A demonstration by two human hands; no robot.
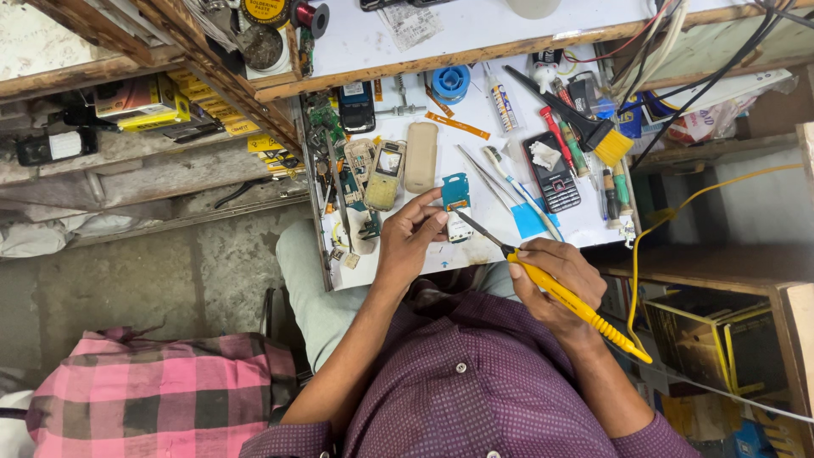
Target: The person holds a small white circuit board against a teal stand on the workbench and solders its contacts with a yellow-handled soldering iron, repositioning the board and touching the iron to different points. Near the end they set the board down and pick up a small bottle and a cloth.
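Left hand (411,237): grip pinched on small circuit board (458,222) over table (475,110). Right hand (551,280): grip clamped on yellow soldering iron (564,297), tip near board. Advice: steady board, touch tip briefly, keep cable (678,212) slack.

Yellow soldering iron (577,307), teal circuit board (455,192), pink-checked cloth (161,394), purple dotted shirt (475,382)

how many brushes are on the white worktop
2. A black-handled brush with yellow bristles lies at the upper right, and a toothbrush lies mid-table beside the black keypad phone. Clutter may hide others.
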